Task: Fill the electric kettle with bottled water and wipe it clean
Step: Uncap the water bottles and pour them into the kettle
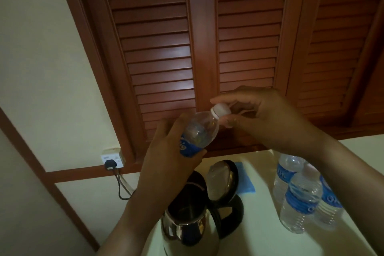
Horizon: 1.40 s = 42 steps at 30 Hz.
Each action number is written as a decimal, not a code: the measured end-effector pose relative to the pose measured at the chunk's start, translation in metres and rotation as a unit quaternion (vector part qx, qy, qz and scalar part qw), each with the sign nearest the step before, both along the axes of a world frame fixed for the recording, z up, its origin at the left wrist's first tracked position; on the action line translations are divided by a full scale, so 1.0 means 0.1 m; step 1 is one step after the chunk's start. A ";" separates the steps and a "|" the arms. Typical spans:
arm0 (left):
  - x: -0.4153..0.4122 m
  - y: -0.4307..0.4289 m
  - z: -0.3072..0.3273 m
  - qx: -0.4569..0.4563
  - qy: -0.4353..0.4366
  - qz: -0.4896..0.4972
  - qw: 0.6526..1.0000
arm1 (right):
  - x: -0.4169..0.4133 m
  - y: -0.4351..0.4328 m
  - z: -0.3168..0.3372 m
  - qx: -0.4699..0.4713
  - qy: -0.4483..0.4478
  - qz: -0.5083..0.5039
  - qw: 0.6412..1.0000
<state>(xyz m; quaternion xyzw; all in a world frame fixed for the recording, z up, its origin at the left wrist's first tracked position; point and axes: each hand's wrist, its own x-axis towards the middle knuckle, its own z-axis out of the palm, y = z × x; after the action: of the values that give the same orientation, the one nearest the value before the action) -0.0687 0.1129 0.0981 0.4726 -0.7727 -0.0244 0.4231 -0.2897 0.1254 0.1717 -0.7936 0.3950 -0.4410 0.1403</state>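
Gripping the tilted water bottle around its blue label with our left hand, we pinch its white cap with our right hand, above the open-lidded kettle on the table, near the spare bottles.

The only writing is white lettering on the blue labels of the water bottles. The rightmost bottle standing on the tabletop shows what reads as "OX", with the rest turned out of sight. The rear bottle bears a few sideways letters, too blurred to read. The raised bottle carries curling script that cannot be made out.
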 end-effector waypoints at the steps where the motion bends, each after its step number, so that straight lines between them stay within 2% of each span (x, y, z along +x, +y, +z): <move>1: -0.04 0.01 0.03 -0.002 0.011 -0.009 1.000 | -0.02 0.03 0.04 -0.004 -0.004 -0.001 1.000; 6: -0.39 0.02 0.23 -0.008 0.072 -0.071 0.995 | -0.24 0.23 0.29 -0.043 -0.009 -0.030 0.999; 15: -1.27 0.27 0.60 -0.017 0.101 -0.189 0.977 | -0.93 0.90 0.68 -0.125 0.092 -0.168 0.974; 18: -1.60 0.47 0.57 0.030 0.122 -0.247 0.961 | -1.17 1.16 0.71 -0.128 0.122 -0.198 0.964; 22: -2.06 0.76 0.13 0.144 0.146 -0.294 0.934 | -1.47 1.40 0.53 -0.055 0.185 -0.204 0.960; 25: -2.37 0.94 -0.32 0.251 0.188 -0.323 0.893 | -1.68 1.47 0.23 0.026 0.231 -0.200 0.952; 28: -2.60 1.03 -0.72 0.286 0.177 -0.337 0.879 | -1.88 1.48 -0.15 0.091 0.229 -0.202 0.948; 32: -2.73 0.98 -1.21 0.298 0.166 -0.290 0.894 | -2.04 1.33 -0.67 0.149 0.237 -0.215 0.936; 37: -2.79 0.86 -1.58 0.291 0.127 -0.227 0.921 | -2.07 1.16 -1.02 0.167 0.202 -0.216 0.941; 42: -2.77 0.82 -1.61 0.322 0.123 -0.217 0.913 | -2.08 1.13 -1.04 0.177 0.204 -0.222 0.937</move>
<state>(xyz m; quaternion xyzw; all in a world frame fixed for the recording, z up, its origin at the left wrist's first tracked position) -0.3458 0.1953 -0.0633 0.3972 -0.7482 -0.4211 0.3242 -0.4982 0.2385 0.0678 -0.7213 0.6527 -0.2124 0.0933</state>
